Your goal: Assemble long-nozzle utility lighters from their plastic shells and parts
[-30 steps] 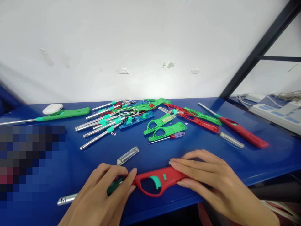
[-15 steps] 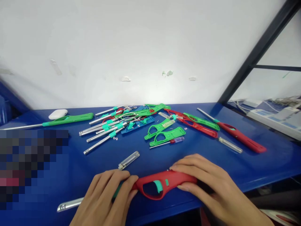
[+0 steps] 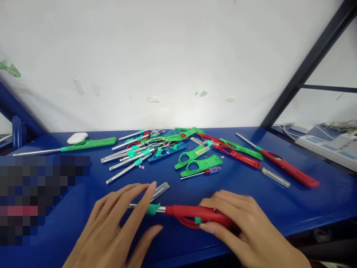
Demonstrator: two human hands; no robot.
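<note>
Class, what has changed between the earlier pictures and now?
The left hand has opened, its thumb swung away from the red lighter, which has rolled so its trigger loop shows nearly edge-on. The right hand still grips the lighter; the screwdriver lies as before.

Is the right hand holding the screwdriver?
No, the right hand grips the red handle; the screwdriver lies apart from it on the blue table.
</note>
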